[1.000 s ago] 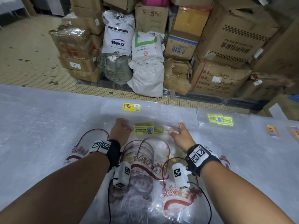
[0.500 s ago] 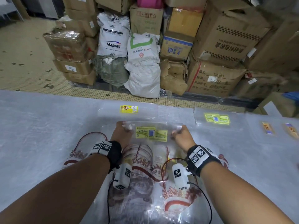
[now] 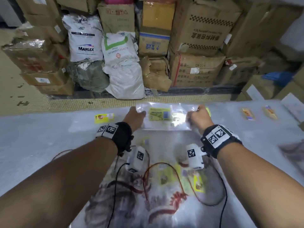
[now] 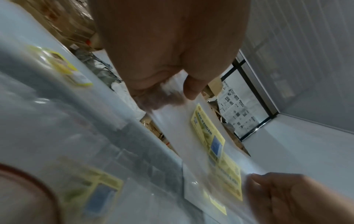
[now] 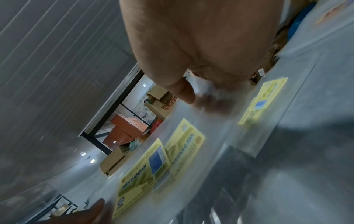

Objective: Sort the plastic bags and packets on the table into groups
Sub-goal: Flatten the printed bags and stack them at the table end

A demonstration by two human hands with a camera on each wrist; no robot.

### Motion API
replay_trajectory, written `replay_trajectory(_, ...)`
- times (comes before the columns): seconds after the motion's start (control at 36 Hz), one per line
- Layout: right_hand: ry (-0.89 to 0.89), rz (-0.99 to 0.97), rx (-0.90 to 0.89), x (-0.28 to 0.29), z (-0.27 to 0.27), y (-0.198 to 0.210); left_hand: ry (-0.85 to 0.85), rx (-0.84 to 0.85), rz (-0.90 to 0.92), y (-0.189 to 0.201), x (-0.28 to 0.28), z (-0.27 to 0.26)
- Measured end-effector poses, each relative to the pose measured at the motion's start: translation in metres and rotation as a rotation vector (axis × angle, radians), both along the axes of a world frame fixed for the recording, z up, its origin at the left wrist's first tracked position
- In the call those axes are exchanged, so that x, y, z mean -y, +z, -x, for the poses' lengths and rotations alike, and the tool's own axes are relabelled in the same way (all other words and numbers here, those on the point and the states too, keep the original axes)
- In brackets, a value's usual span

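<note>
Both hands, left hand (image 3: pixel 135 118) and right hand (image 3: pixel 198 118), are pinching my clear packet (image 3: pixel 166 117) by its ends. I'm holding it over the worktop (image 3: pixel 41 142), near the yellow-labelled packet (image 3: pixel 104 117).

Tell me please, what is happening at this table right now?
A person is sorting clear plastic bags. The left hand and the right hand each pinch one end of a clear bag with a yellow-green label, holding it stretched over the far part of the grey table. More printed bags lie in a pile near the person, and a bag with a yellow sticker lies to the left.
</note>
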State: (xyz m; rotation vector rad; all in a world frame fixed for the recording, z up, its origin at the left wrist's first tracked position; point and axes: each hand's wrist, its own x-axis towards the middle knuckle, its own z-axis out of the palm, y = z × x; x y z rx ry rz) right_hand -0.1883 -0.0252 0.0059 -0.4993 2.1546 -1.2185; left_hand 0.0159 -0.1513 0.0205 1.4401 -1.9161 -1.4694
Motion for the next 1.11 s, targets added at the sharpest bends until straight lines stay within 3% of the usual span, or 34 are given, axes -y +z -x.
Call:
replay_trajectory(0.17, 0.020, -0.034, 0.026, 0.000, 0.064, -0.004, 0.019, 0.075, -0.082, 0.003, -0.005, 0.063)
replay_trajectory(0.39, 0.074, -0.054, -0.061, 0.004, 0.141, -0.002, 0.042, 0.271, 0.018, -0.004, -0.004, 0.135)
replay_trajectory(0.5, 0.102, -0.107, -0.088, 0.011, 0.173, -0.014, 0.091, 0.211, -0.018, -0.012, -0.002, 0.159)
replay_trajectory(0.61, 0.139, -0.156, -0.157, 0.010, 0.182, -0.009, 0.094, 0.178, -0.046, -0.018, -0.002, 0.179)
replay_trajectory(1.11, 0.172, -0.559, -0.344, 0.013, 0.211, -0.067, -0.097, 0.581, 0.080, -0.081, 0.002, 0.216)
